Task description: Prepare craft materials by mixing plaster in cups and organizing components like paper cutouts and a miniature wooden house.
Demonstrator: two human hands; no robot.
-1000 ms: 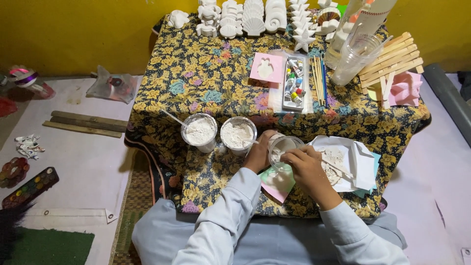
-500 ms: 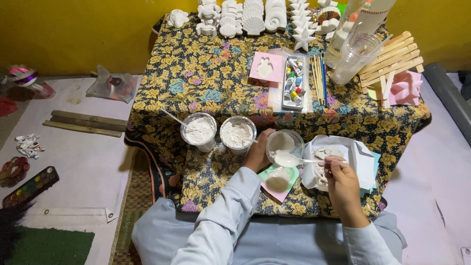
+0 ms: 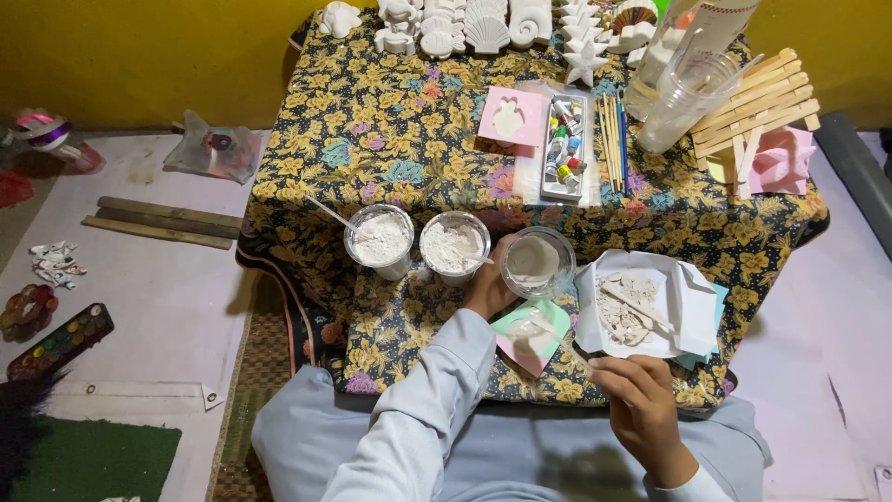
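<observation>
Your left arm, in a pale blue-grey sleeve, reaches forward and slightly to the right from the lower middle of the view. Your left hand (image 3: 490, 288) lies at the end of it with the wrist nearly straight, fingers curled forward and hidden past the knuckles. Your right hand (image 3: 639, 411) is drawn back close to your body, lower right, back of the hand up, its fingers (image 3: 604, 370) bunched together in a pinch pointing up-left. The two hands are well apart.
</observation>
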